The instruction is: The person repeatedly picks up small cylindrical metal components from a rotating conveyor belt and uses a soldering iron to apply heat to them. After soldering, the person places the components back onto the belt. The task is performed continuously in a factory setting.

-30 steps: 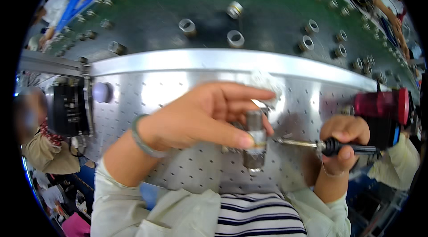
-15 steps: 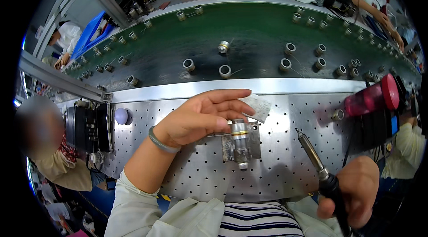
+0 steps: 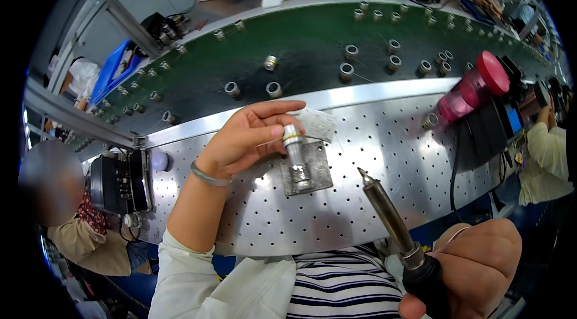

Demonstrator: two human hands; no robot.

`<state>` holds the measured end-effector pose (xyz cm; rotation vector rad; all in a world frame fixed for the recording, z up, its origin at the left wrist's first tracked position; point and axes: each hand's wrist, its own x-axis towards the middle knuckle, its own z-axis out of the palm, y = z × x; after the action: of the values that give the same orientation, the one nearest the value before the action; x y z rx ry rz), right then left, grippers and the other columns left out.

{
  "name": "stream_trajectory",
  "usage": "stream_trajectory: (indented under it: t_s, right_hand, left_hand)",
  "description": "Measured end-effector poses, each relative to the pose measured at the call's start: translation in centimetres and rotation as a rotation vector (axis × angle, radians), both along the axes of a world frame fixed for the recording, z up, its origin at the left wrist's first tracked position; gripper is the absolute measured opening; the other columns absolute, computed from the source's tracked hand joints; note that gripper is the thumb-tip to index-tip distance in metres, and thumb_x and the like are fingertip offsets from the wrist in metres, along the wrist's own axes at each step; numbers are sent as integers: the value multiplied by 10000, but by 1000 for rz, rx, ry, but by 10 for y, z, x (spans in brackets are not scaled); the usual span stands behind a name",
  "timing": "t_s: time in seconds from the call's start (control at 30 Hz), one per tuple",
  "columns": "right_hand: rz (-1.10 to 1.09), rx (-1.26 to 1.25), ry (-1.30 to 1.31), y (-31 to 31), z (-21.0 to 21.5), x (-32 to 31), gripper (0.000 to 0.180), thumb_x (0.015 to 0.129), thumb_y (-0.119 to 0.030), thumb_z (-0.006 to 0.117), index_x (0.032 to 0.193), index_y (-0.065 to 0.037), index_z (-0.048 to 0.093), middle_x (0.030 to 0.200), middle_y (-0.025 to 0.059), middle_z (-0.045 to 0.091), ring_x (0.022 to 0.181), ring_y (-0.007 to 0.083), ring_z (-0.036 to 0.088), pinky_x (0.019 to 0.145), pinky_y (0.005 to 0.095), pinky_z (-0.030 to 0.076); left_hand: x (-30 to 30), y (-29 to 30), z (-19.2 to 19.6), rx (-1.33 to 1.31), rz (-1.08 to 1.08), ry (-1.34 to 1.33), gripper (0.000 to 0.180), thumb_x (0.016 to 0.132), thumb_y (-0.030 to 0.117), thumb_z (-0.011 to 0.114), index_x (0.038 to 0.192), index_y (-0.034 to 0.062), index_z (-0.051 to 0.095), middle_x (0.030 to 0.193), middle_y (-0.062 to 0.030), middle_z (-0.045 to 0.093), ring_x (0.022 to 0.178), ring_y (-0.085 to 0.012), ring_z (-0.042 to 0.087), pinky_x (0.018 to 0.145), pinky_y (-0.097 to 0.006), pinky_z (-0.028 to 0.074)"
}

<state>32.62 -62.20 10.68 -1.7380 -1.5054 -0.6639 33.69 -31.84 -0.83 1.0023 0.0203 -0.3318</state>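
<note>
My left hand [image 3: 249,139] is closed at the thumb and fingers on a small silvery metal cylinder [image 3: 292,134] with a yellow band. This cylinder sits at the far end of a shiny metal post [image 3: 299,169], which lies over a worn square metal plate [image 3: 318,166]. Gripped in my right hand [image 3: 481,265], at the lower right, is a soldering iron [image 3: 390,214]. Its tip points up and left, apart from the cylinder. A pale crumpled cloth or paper [image 3: 317,124] lies just beyond my left fingertips.
Past the perforated metal bench [image 3: 252,223] runs a green conveyor belt [image 3: 300,36] carrying several metal cylinders. A pink-lidded bottle [image 3: 475,91] and a dark box with a blue screen [image 3: 490,130] stand at right. A lilac ball-like object [image 3: 160,160] is at left. Other people work around.
My view has shifted, so the bench appears tilted. The soldering iron has come closer to the plate. My left fingers stay at the banded cylinder, which now leans slightly in view.
</note>
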Motion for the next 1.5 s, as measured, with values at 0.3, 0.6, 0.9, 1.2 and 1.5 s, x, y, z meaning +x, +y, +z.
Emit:
stream_trajectory:
  t_s: [0.3,0.6,0.9,1.2,1.5]
  right_hand:
    - [-122,-66,-147,-3,-12,21,566,801,-254,703,1231,-30,412,712,54,491,577,196,454,472,330,332]
    - [-175,-137,64,19,-52,78,631,664,-164,732,1207,23,472,565,34,500,446,177,477,437,294,349]
    - [-71,167,989,37,-79,98,444,763,-132,703,1126,50,524,660,35,563,546,79,527,565,178,382]
    - [-103,189,1188,39,-85,108,377,770,-94,686,1085,49,534,639,44,573,551,76,552,531,169,405]
    - [-44,221,1262,40,-86,109,305,783,-6,641,1067,47,542,661,50,590,553,72,559,520,172,424]
  left_hand:
    - [45,149,-4,1639,904,-329,272,750,109,708,996,5,655,909,-95,655,740,-167,607,705,-292,497]
    - [19,192,-8,2113,824,-375,238,711,93,687,943,48,672,994,-117,616,910,-285,596,745,-381,500]
    - [22,108,-6,1647,376,-572,284,725,9,640,1004,56,663,1029,-109,599,952,-288,562,862,-354,454]
    - [34,96,19,1774,368,-552,348,714,181,739,1024,48,655,946,-102,596,906,-252,571,804,-371,464]
    - [109,84,-21,1754,388,-365,400,701,196,754,1019,-19,640,876,-124,632,751,-213,614,651,-321,491]
